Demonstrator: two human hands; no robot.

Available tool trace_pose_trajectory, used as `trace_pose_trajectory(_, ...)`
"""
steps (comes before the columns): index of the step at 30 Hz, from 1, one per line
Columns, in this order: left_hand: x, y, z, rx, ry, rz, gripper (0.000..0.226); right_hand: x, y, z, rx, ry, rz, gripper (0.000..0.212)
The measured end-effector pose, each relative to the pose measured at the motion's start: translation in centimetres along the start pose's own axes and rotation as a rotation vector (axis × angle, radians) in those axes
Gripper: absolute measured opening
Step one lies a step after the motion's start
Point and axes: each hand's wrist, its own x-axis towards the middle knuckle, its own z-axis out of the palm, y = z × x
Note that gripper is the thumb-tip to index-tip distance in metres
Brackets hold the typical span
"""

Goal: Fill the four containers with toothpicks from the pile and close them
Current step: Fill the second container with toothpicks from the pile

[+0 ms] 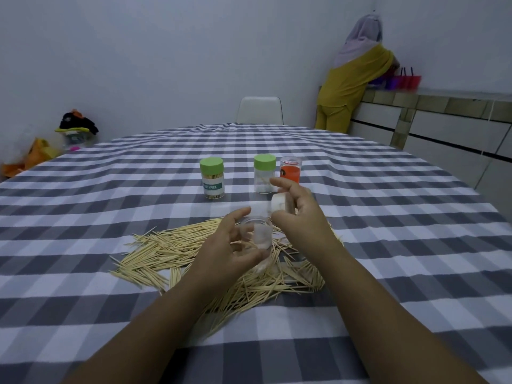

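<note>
Clear jar (256, 234) tilted, mouth toward the camera.
Left hand (230, 245) fingers grip it; right hand (297, 214) pinches white lid (278, 203).

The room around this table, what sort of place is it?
Probably a home dining or kitchen area. A table under a grey checked tablecloth has a white chair at its far side, and a tiled counter runs along the right wall, where another person stands.
</note>
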Motion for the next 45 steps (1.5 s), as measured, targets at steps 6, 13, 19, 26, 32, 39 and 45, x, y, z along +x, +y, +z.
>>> trace_pose_trajectory(6, -0.1, -0.2, 0.1, 0.005, 0.004, 0.011, 0.066, 0.9, 2.3, -1.9, -0.307, 0.273, 0.140, 0.040)
trace_pose_trajectory(13, 0.1, -0.1, 0.1, 0.015, 0.007, 0.005, 0.069, 1.2, 5.0, -6.2, -0.521, 0.525, 0.374, 0.018)
trace_pose_trajectory(19, 0.1, 0.0, 0.1, 0.027, 0.016, -0.005, 0.068, 1.4, 5.8, -6.9, -0.609, 0.494, 0.468, 0.029)
trace_pose_trajectory(26, 0.3, 0.0, -0.2, 0.005, 0.029, -0.020, 0.070, 1.3, 4.9, -5.6, -0.810, 0.421, 0.189, 0.032)
trace_pose_trajectory(32, 0.4, 0.3, -0.2, -0.014, 0.010, -0.026, 0.069, 3.3, 3.3, -3.4, -0.915, 0.044, 0.294, 0.048)
trace_pose_trajectory(39, 0.3, 0.2, -0.3, -0.016, -0.002, -0.015, 0.067, 5.0, 4.0, -3.4, -1.263, -0.287, 0.419, 0.034)
trace_pose_trajectory(45, 0.6, -0.2, -0.6, 0.015, 0.027, -0.008, 0.065, 5.1, 4.0, -2.8, -1.206, -0.355, 0.314, 0.013)
